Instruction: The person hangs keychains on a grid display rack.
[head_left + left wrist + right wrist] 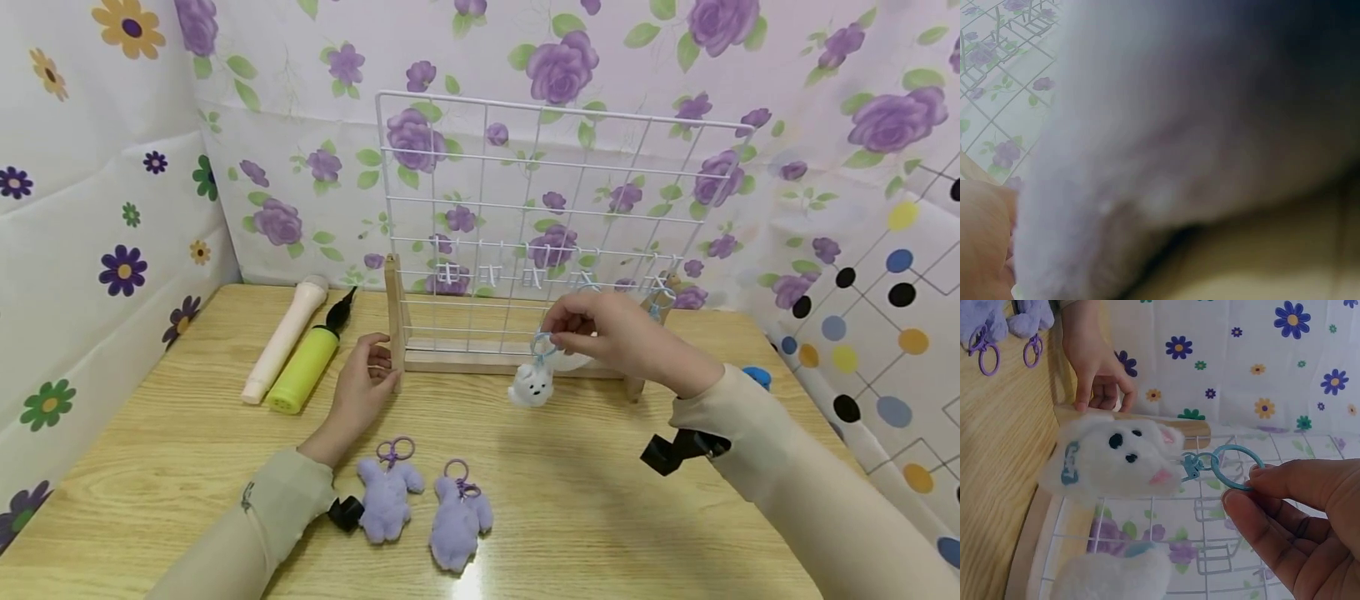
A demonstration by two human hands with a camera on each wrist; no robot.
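Observation:
My right hand (607, 329) pinches the light blue ring (1237, 467) of a white plush keychain (532, 386) between thumb and forefinger. The plush animal hangs below the ring, with pink inner ears and a dark nose (1115, 440). It dangles in front of a white wire grid rack (480, 200) that carries several hooks (491, 275). At the rack's left end, my left hand (363, 387) grips the wooden stand (396, 317), some fingers partly hidden. Pale purple blur fills most of the left wrist view.
Two purple plush keychains (386, 500) (457, 525) lie on the table near the left forearm. A pale microphone-shaped object (285, 342) and a yellow-green hand pump (303, 371) lie left. Another white plush (1113, 575) is at the rack. A blue object (757, 377) sits far right.

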